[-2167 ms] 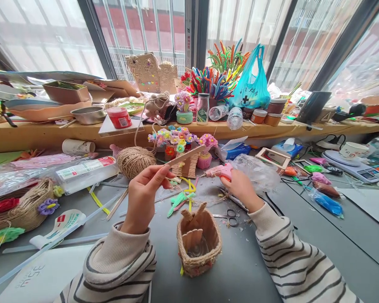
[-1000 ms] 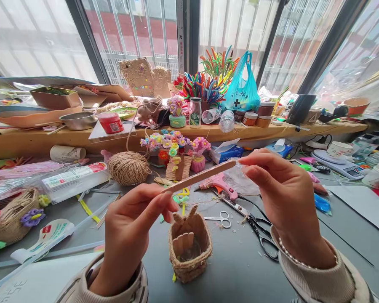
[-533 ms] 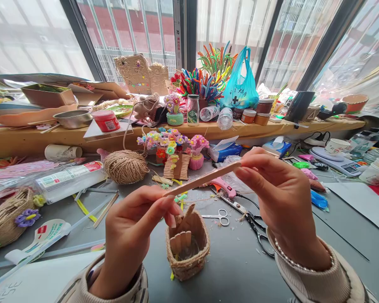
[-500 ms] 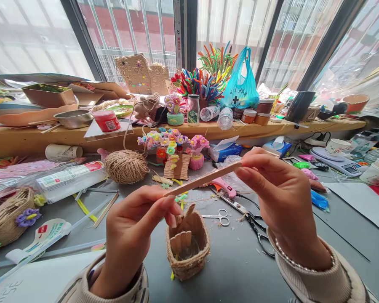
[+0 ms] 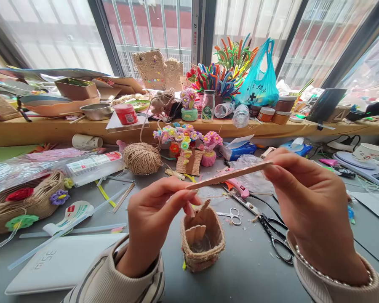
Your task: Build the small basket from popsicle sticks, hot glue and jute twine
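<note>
A flat wooden craft stick (image 5: 229,176) stretches between my two hands above the table, its right end slightly higher. My left hand (image 5: 159,214) pinches one end between thumb and fingers. The other end is pinched by my right hand (image 5: 309,206), which has a beaded bracelet at the wrist. Below the stick stands a small twine-wrapped basket (image 5: 204,242), with short rounded stick pieces (image 5: 196,234) standing inside it. Small white-handled scissors (image 5: 232,216) lie just behind the basket, and large black-handled scissors (image 5: 271,227) lie to its right.
Behind my hands are a ball of twine (image 5: 142,158), a pink glue gun (image 5: 240,185) with its cord, and fuzzy flowers (image 5: 185,139). Glue sticks (image 5: 66,227) and a white box-like object (image 5: 60,261) lie at left. A cluttered ledge (image 5: 164,128) runs below the windows.
The view has swung a little to the left, so everything appears shifted right. Both hands still hold the stick by its ends, in nearly the same pose.
</note>
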`<act>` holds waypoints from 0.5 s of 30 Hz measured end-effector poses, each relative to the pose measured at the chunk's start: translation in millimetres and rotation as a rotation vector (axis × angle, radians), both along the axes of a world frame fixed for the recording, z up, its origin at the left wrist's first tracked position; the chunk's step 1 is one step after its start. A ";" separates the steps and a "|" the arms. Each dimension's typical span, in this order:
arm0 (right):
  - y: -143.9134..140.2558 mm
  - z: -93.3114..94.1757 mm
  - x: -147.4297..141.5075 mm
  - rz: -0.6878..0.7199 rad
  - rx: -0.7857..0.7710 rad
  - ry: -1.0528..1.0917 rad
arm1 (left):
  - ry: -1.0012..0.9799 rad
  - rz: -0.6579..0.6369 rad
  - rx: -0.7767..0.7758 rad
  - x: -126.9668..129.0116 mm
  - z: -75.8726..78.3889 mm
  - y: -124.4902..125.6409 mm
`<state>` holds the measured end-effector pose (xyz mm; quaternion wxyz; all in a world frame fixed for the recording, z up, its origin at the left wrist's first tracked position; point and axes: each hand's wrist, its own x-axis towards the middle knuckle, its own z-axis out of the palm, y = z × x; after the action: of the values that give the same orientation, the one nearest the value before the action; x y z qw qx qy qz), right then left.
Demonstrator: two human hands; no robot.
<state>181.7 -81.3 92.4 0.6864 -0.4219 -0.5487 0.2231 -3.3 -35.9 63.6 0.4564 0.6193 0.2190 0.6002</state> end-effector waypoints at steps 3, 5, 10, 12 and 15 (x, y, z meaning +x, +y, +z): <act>0.8 -0.5 -0.7 -0.020 -0.011 0.019 | 0.060 0.015 0.057 -1.9 -2.2 1.0; 1.2 -0.5 0.1 -0.033 -0.009 0.030 | 0.100 0.043 0.084 -3.0 -2.2 1.5; -3.0 4.0 8.4 -0.168 0.022 0.053 | 0.165 0.243 0.128 -9.5 5.6 5.2; -6.0 7.6 13.2 -0.216 0.018 -0.028 | 0.179 0.363 0.135 -13.6 13.6 5.6; -9.2 13.0 19.0 -0.183 -0.060 -0.330 | 0.383 0.436 0.132 -19.7 28.3 1.6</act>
<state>200.7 -90.5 105.3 0.5918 -0.5211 -0.6062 0.1038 -23.0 -34.3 91.9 0.2260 0.6881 0.3895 0.5690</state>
